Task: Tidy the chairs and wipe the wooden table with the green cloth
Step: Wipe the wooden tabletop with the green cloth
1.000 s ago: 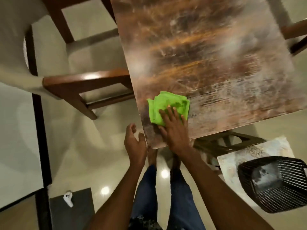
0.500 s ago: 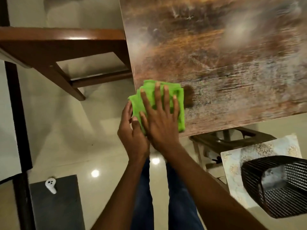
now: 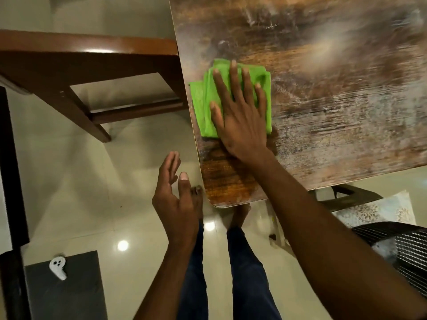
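Head view, looking straight down. A wooden surface [image 3: 323, 100] with worn, streaked grain fills the upper right of the frame. A folded green cloth [image 3: 208, 105] lies on it near its left edge, in the upper centre of the frame. The right hand [image 3: 240, 116] lies flat on the cloth, fingers straight and spread, palm pressing down; no grip is closed around the cloth. The left hand [image 3: 178, 204] hovers off the surface, just below and left of its near corner, fingers relaxed and slightly apart, holding nothing. A brown wooden chair [image 3: 87, 63] stands at the upper left, its frame meeting the surface's left edge. Below, the person's legs in dark trousers and bare feet stand on a glossy pale floor [image 3: 76, 181]. A small white controller [image 3: 57, 267] rests on a dark mat [image 3: 69, 296] at the lower left. A black mesh basket [image 3: 409, 252] sits at the lower right.
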Motion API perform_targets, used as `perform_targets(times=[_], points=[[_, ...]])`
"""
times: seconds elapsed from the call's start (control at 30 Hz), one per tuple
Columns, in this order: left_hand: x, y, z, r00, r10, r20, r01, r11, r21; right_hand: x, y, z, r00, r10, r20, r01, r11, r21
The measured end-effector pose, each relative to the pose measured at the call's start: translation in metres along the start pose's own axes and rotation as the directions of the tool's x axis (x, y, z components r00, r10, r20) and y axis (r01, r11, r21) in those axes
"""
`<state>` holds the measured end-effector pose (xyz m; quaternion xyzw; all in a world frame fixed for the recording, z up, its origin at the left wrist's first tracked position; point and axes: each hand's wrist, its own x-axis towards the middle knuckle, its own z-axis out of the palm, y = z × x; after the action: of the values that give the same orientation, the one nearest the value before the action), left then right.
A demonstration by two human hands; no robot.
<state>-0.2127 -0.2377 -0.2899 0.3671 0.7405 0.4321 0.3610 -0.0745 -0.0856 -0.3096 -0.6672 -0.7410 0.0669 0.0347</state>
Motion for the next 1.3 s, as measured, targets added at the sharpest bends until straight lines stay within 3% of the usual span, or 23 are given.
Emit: perform_targets(times=[0.13,0.27,0.37,0.47,0.6,0.83,1.03,1.3], points=[[0.006,-0.004,-0.003,1.000,0.012,-0.023,-0.012,1.000,-0.018,0.012,-0.013,-0.001,1.000,0.015,0.007,-0.015,1.000,-0.008],[0.008,-0.006,-0.005,0.998,-0.023,-0.060,0.022,0.999,-0.025,-0.089,-0.032,-0.006,0.991,-0.037,0.125,0.036,0.999,0.013],[0.009,-0.004,-0.003,0.999,-0.029,-0.033,0.029,1.000,-0.011,-0.132,-0.019,-0.006,0.990,-0.017,0.137,0.017,1.000,0.004],[0.012,-0.002,-0.003,0.999,-0.027,-0.020,0.027,0.999,0.016,-0.119,0.016,-0.004,0.990,0.100,0.096,-0.099,0.995,-0.021],[0.013,-0.005,-0.006,0.998,-0.022,-0.058,0.024,0.999,0.030,-0.075,0.033,-0.002,0.937,0.347,0.025,-0.347,0.938,-0.021],[0.003,0.005,0.006,0.994,0.027,-0.110,-0.027,1.000,0.001,-0.113,-0.057,0.002,0.991,0.045,0.128,-0.052,0.997,0.055],[0.008,0.017,0.035,0.982,0.177,-0.072,-0.167,0.979,0.119,-0.005,-0.018,0.004,0.999,0.029,0.034,-0.031,0.998,0.057],[0.015,0.044,0.069,0.953,0.293,-0.082,-0.278,0.948,0.156,-0.140,0.038,-0.011,0.991,-0.019,0.135,0.002,0.992,0.125]])
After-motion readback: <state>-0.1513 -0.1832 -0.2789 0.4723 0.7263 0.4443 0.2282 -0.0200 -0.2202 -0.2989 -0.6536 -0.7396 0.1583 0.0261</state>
